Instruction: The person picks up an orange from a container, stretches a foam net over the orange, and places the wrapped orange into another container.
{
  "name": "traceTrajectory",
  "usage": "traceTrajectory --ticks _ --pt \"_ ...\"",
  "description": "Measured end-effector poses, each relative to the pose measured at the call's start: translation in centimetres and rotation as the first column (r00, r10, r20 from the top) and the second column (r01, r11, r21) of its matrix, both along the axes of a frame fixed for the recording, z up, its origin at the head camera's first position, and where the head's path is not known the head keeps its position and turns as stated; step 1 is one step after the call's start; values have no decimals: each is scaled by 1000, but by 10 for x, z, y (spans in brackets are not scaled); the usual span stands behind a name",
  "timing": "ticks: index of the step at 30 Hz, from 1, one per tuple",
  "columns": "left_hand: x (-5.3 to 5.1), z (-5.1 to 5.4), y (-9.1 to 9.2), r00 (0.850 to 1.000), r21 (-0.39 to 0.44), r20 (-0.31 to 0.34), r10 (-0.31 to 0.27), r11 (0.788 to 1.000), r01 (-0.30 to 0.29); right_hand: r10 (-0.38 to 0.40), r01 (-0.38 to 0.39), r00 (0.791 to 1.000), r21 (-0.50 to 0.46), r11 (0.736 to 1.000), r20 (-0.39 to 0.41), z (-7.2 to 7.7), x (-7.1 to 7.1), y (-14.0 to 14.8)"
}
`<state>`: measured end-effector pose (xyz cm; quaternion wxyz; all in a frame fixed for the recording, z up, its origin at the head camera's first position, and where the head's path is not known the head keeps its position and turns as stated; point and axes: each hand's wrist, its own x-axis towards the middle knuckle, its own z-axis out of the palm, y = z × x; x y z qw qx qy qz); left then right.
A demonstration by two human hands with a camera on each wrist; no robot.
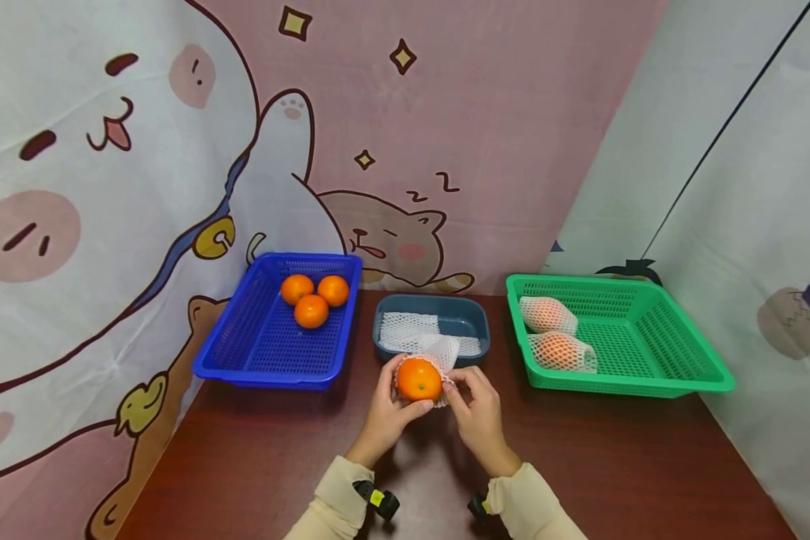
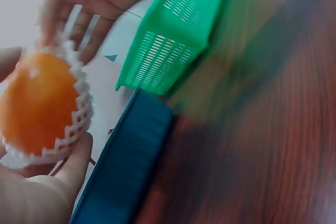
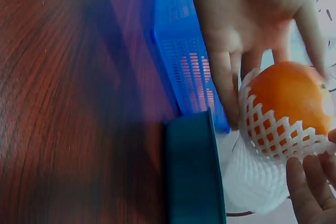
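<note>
A blue basket (image 1: 270,380) sits between nine and ten o'clock from the hands and holds three bare oranges (image 1: 311,312), bunched together toward its two o'clock part. At twelve o'clock, just beyond the hands, is a small dark tub (image 1: 464,308) with white foam nets (image 1: 408,325) inside; they overlap, so their number cannot be told. A green basket (image 1: 668,386) lies between two and three o'clock. In it are two wrapped oranges (image 1: 557,351), side by side along its nine o'clock wall, the long axis of each wrapping running roughly from nine toward between three and four o'clock.

A sixth piece of fruit, the held orange (image 1: 417,375), is raised between the hands above the table (image 1: 277,465), near the tub's six o'clock side. It is almost round, so no long axis stands out; its small greenish stem spot faces the person. A single foam sleeve (image 1: 445,349) covers part of it, leaving the stem side bare, and its loose tail points to about one o'clock, over the tub.

The left hand (image 1: 387,409) curls around the orange from nine o'clock, thumb across the near side. The right hand (image 1: 478,411) pinches the sleeve's edge at three o'clock.
</note>
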<state>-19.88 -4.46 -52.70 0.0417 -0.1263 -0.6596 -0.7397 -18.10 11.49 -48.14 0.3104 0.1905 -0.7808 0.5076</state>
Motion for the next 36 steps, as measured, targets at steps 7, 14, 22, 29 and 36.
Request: traceTrajectory --ticks 7,14,22,29,36 --pt "0 3 -3 996 150 90 -10 989 -3 -59 59 998 -13 998 23 -21 -13 10" --pt "-1 -1 -2 984 331 116 -135 939 89 -48 50 998 -44 998 36 -22 -13 7" --pt "-4 -3 2 994 368 91 -66 929 28 -54 53 997 -18 998 -49 -1 0 -4" --pt "-8 -3 3 989 385 147 27 919 -82 90 -93 983 -13 996 -160 -7 7 -9" --pt "-10 -2 -3 991 367 128 -27 930 -22 261 -260 964 -33 965 42 -27 0 -1"
